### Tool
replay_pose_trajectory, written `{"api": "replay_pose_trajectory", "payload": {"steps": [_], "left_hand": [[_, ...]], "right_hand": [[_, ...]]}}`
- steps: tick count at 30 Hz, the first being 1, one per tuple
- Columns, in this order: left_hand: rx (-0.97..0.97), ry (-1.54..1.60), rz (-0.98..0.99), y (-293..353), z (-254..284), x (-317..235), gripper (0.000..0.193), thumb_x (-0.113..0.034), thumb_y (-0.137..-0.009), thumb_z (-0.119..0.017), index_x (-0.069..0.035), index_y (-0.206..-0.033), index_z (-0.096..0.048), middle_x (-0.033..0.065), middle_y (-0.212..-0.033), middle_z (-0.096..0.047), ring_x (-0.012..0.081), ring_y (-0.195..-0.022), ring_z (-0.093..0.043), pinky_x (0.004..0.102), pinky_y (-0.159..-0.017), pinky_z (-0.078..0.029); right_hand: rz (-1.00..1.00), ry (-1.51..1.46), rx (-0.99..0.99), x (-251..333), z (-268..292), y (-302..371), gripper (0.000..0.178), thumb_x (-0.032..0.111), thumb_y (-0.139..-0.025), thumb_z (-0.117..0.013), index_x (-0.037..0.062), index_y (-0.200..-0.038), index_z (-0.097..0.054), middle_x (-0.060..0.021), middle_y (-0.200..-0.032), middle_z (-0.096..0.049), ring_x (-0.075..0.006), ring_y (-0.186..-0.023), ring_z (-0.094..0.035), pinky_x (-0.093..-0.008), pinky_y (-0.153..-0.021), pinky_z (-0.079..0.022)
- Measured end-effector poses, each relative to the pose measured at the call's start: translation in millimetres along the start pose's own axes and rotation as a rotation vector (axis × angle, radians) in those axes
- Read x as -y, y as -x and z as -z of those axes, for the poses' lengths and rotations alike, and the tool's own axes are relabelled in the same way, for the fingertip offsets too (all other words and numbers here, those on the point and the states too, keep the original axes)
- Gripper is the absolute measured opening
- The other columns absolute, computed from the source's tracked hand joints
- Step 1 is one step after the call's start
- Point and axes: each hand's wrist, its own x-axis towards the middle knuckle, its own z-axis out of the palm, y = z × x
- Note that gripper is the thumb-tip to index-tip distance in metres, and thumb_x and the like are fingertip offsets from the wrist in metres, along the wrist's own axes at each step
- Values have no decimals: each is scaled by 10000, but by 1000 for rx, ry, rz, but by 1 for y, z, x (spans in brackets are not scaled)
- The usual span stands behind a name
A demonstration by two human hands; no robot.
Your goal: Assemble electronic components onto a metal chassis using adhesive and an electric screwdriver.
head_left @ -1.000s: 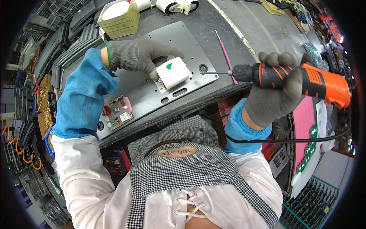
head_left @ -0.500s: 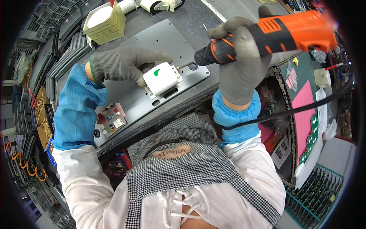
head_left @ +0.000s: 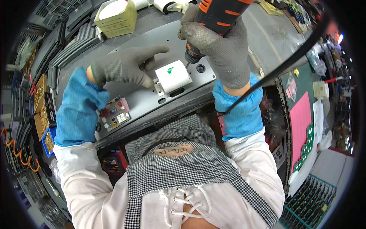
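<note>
My right hand [head_left: 230,53], in a grey glove, is wrapped round an orange and black electric screwdriver [head_left: 217,19] pointing downward. The screwdriver's bit meets the right edge of a white, box-shaped part [head_left: 174,78] with a green mark on top. This part lies on a flat grey metal plate [head_left: 143,105] with holes and slots. Just left of it, my gloved left hand [head_left: 124,66] has its forefinger stretched out and its thumb apart, with nothing between them. The thumb tip is close to the part's left flange. A small circuit board [head_left: 115,113] rests at the plate's near left.
A yellow carton [head_left: 116,24] holding something white and round stands at the far left, near stacked grey panels [head_left: 76,47]. Small bins [head_left: 47,141] are at the left. A black cable [head_left: 286,65] crosses on the right, above a side bench with a pink sheet [head_left: 300,126].
The screwdriver has swung from lying nearly level to pointing steeply down. My left hand has let go of the white part, its fingers now spread beside it.
</note>
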Motion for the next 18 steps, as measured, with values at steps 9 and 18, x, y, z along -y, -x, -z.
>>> {"api": "replay_pose_trajectory", "payload": {"steps": [9, 18], "left_hand": [[-606, -124, 196, 38, -123, 1, 619, -296, -784, -796, -69, -1325, -601, 183, -1025, -676, 340, -935, -671, 417, -811, -530], [-594, -192, 320, 34, -125, -2, 570, -315, -825, -771, -108, -1338, -636, 150, -1007, -696, 324, -902, -688, 424, -805, -540]], "right_hand": [[146, -50, -96, -13, -23, -6, 716, 103, -769, -749, -4, -1399, -425, -79, -797, -619, -110, -545, -559, -256, -464, -488], [468, 171, 103, -39, -6, -24, 251, 181, -825, -720, 17, -1010, -676, -91, -820, -704, -201, -733, -694, -352, -682, -572]]}}
